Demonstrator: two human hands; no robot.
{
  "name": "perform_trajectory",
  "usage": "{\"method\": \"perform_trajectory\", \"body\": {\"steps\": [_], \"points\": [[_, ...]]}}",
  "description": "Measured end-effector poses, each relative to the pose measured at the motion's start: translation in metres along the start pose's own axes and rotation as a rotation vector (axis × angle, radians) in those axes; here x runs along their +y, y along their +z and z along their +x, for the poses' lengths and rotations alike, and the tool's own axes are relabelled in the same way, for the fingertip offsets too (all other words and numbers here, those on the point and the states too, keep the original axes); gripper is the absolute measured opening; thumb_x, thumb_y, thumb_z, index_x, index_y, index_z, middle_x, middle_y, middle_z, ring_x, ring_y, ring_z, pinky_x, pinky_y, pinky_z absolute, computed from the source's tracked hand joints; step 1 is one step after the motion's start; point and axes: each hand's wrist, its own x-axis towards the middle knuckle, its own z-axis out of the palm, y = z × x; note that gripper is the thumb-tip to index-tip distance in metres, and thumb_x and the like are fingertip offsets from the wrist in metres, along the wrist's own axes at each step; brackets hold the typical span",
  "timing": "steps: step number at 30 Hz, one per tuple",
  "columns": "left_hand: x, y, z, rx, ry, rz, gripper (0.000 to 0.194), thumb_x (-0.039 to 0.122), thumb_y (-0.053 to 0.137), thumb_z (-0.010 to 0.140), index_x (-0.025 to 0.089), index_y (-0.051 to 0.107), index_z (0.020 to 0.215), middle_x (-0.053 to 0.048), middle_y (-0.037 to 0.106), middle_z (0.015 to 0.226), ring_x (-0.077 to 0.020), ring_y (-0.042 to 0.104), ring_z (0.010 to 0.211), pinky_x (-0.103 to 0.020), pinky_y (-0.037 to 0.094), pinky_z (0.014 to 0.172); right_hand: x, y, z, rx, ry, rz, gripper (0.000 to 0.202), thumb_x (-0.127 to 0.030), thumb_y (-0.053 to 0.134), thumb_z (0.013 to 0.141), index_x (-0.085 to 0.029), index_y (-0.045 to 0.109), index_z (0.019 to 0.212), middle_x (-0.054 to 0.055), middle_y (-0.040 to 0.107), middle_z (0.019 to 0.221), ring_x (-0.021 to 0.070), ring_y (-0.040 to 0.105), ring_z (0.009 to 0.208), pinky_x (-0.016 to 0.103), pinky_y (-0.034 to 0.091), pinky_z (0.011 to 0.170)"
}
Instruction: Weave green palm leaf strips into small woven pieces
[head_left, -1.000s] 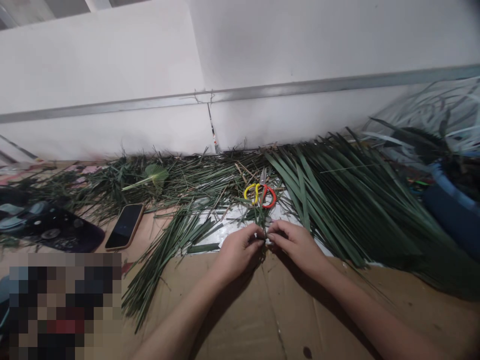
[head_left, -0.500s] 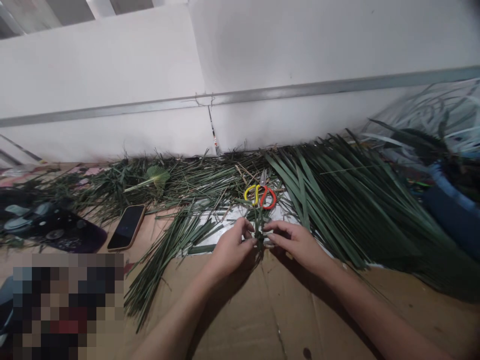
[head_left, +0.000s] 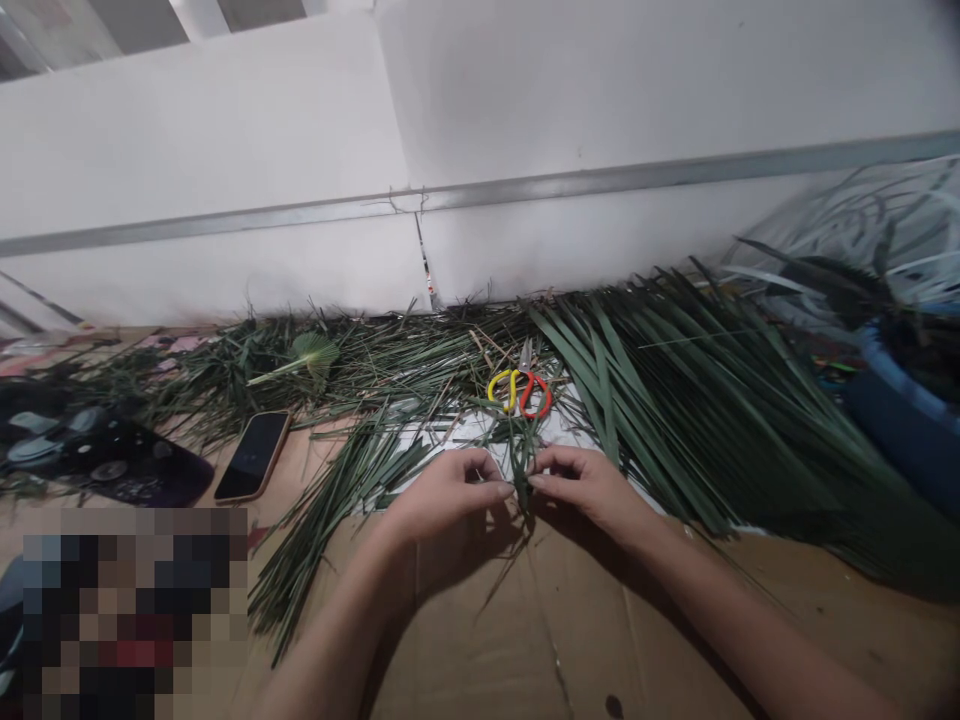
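Between my hands is a small green woven leaf piece (head_left: pixel 520 462), with thin strands hanging down below it. My left hand (head_left: pixel 459 490) is at its left side, thumb and fingers bent together at a strand too small to make out clearly. From the right, my right hand (head_left: pixel 581 485) pinches the leaf piece between thumb and fingers. Just beyond it lie scissors (head_left: pixel 521 390) with one yellow and one red handle, blades pointing away. Long green leaf strips (head_left: pixel 675 400) fan out to the right, and a bundle of narrow strips (head_left: pixel 322 530) lies to the left.
A phone (head_left: pixel 253 456) and a dark bottle (head_left: pixel 120 460) lie at the left. Cut leaf scraps (head_left: pixel 375 350) line the white wall (head_left: pixel 300 130). Cardboard (head_left: pixel 480 640) is under my forearms. A blue pot (head_left: pixel 907 400) stands at the right.
My left hand has moved slightly left and down, its thumb and fingers closer together. Thin strands now show below the leaf piece. My right hand has shifted a little.
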Motion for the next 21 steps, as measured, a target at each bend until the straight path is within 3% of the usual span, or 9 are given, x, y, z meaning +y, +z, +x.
{"method": "perform_trajectory", "body": {"steps": [7,11,14,21], "points": [[-0.003,0.030,-0.003,0.089,0.022,-0.511,0.029,0.045,0.078,0.080,0.021,0.062,0.087,0.001,0.057,0.072,-0.0125,0.053,0.063,-0.031,0.047,0.067,-0.005,0.001,-0.001,0.014,-0.057,-0.141,0.026,-0.046,0.079,0.075,-0.021,0.071,0.074,0.001,0.064,0.072,0.0197,0.057,0.071,0.032,0.043,0.065],[-0.014,0.037,0.008,0.096,0.078,-0.470,0.033,0.048,0.078,0.081,0.019,0.062,0.079,-0.002,0.061,0.075,-0.0127,0.053,0.068,-0.027,0.045,0.070,-0.006,0.001,0.000,0.024,-0.060,-0.206,0.027,-0.046,0.077,0.076,-0.021,0.069,0.072,0.001,0.062,0.069,0.0200,0.056,0.068,0.031,0.042,0.062],[-0.021,0.034,0.016,0.119,0.087,-0.441,0.034,0.046,0.082,0.077,0.018,0.063,0.078,-0.003,0.064,0.078,-0.0131,0.055,0.071,-0.026,0.044,0.072,-0.006,-0.002,0.001,0.057,-0.135,-0.248,0.018,-0.038,0.075,0.074,-0.021,0.072,0.076,0.003,0.067,0.079,0.0223,0.061,0.078,0.034,0.046,0.070],[-0.026,0.036,0.019,0.207,0.076,-0.501,0.019,0.020,0.080,0.072,0.016,0.070,0.087,-0.002,0.064,0.077,-0.0132,0.057,0.071,-0.028,0.047,0.072,-0.011,-0.003,-0.001,0.074,-0.310,-0.292,0.006,-0.029,0.070,0.075,-0.024,0.070,0.071,0.003,0.062,0.086,0.0236,0.063,0.087,0.037,0.050,0.079]]}}
